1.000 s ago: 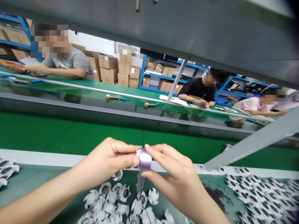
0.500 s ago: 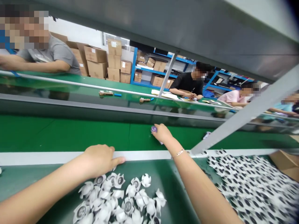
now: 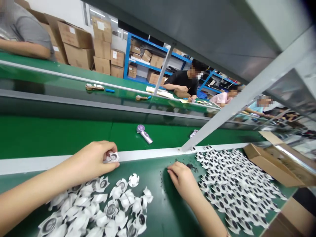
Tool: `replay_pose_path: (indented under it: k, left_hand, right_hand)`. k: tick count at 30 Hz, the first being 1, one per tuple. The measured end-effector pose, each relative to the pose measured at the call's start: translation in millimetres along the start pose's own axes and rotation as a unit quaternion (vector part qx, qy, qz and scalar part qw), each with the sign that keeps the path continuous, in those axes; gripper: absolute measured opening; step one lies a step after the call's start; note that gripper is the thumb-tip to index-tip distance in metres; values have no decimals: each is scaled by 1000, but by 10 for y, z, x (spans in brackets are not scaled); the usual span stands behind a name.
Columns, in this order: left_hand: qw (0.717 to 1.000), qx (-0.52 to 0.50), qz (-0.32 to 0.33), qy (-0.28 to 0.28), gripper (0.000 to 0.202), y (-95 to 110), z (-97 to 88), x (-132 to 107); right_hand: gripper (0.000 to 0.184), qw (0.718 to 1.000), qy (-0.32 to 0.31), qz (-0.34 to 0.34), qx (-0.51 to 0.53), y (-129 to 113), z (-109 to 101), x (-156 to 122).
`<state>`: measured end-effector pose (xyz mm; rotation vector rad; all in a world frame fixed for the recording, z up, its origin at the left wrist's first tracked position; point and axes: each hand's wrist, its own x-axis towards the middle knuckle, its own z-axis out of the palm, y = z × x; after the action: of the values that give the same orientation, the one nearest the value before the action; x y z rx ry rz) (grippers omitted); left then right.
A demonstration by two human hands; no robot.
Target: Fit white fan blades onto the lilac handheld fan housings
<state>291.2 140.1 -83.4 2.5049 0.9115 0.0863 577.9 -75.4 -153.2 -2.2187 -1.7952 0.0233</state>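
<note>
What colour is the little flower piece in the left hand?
The flower piece is white with a dark circle in the middle; it shows best in the head view.

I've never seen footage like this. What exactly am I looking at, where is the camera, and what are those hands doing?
This view comes from a camera worn on a person's head, looking down at their own bare hands; no machine is involved. The left hand pinches a white petal-shaped piece with a dark round centre. The right hand rests on the green work surface, near dark crumbs, and shows nothing held. Two heaps of similar white pieces lie on that surface. Beyond them, a lilac and silver gadget lies on a green belt. A co-worker in black sits across the line.
</note>
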Motion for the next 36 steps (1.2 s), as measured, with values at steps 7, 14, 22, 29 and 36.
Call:
replay_pose_path:
  k: [7, 14, 22, 29, 36]
  left_hand:
    - [987, -119, 56, 97, 38, -189, 186, 75]
    - [949, -317, 5, -8, 45, -141, 232, 140]
    - [925, -376, 20, 48, 43, 271, -241, -251]
    - [915, -387, 49, 106, 43, 346, -255, -356]
    - [932, -240, 168, 215, 46, 299, -209, -327]
  right_hand:
    - [9, 982, -125, -23, -139, -297, -57, 424]
    - [2, 994, -103, -26, -21, -685, -365, 695]
    - [8, 892, 59, -203, 400, -1617, -667, 751]
    - [10, 890, 85, -233, 382, -1602, -575, 784]
    - [13, 900, 129, -276, 313, -1635, -575, 791]
